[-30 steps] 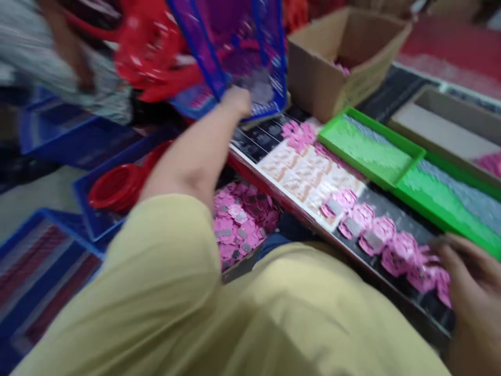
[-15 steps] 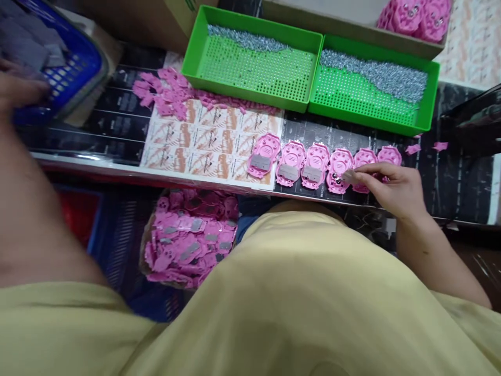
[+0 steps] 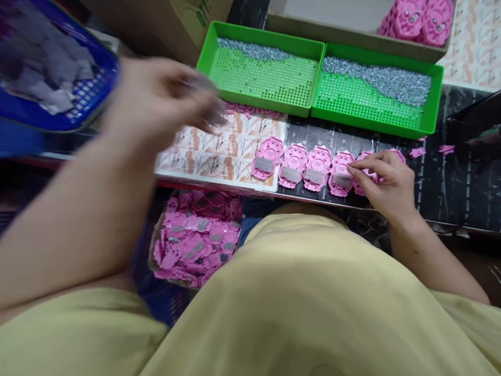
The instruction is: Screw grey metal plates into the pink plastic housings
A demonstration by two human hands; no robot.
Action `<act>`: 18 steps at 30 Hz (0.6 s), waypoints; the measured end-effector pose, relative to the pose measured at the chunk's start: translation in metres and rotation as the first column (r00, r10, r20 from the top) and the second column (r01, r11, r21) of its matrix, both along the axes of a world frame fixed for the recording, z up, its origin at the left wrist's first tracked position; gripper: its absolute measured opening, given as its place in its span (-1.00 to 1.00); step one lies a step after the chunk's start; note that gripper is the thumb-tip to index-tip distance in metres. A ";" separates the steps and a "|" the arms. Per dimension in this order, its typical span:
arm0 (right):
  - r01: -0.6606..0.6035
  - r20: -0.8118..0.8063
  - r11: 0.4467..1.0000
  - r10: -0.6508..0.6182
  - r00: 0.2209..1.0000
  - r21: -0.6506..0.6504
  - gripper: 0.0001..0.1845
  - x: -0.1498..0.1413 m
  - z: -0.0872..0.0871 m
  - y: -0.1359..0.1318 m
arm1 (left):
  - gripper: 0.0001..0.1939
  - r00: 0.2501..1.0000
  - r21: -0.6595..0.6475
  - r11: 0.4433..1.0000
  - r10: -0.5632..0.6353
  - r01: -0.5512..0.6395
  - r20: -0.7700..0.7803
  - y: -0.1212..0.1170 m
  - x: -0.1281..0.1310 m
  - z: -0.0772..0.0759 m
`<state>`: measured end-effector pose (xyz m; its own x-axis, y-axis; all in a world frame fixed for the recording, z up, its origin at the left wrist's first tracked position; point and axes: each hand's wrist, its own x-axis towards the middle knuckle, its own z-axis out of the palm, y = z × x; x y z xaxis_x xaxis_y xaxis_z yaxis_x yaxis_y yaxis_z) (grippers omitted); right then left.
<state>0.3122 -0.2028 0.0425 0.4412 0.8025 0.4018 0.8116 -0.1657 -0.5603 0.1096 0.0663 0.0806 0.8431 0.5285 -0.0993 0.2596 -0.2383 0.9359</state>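
A row of several pink plastic casings (image 3: 268,156) lies along the table's front edge. Flat grey plates (image 3: 291,174) rest across the lower parts of the four at the left. My right hand (image 3: 387,183) hovers over the casings at the right end, thumb and forefinger pinched beside the fourth casing (image 3: 342,164); whatever is between the tips cannot be made out. My left hand (image 3: 152,99), smeared by motion, is closed around some grey plates (image 3: 207,96) above the table's left part, between the blue basket and the green trays.
Grey pieces fill a blue basket (image 3: 104,83) at upper left. Two green trays (image 3: 258,99) hold small silvery parts. Behind them, a cardboard box (image 3: 352,39) contains stacked pink casings. Below the table edge stands a box of pink parts (image 3: 195,240). Pink scraps (image 3: 446,150) lie at right.
My left hand has moved right, out of the blue basket, with grey plates in it. A grey plate now covers the lower part of the fourth casing, where my right hand held it before.
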 end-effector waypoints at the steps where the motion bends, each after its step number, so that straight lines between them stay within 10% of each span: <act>1: 0.002 -0.032 1.000 -0.002 0.999 0.018 -0.87 -0.003 0.003 0.000 | -0.71 1.000 -0.075 0.997 -0.018 0.018 0.005 -0.014 0.003 0.000; 8: -0.053 -0.357 0.994 0.085 0.930 0.097 -0.55 -0.018 0.008 -0.002 | -0.84 0.986 -0.452 0.876 -0.151 0.167 0.073 -0.102 0.066 -0.012; 12: 0.004 -0.295 0.988 0.042 0.954 0.155 -0.81 -0.012 0.004 -0.006 | -0.83 0.979 -0.544 0.813 -0.172 0.206 0.113 -0.120 0.085 -0.014; 18: 0.220 -0.469 0.965 -0.129 0.873 0.143 -0.77 0.018 0.003 -0.026 | -0.79 0.986 -0.442 0.881 -0.152 0.167 0.070 -0.117 0.087 -0.011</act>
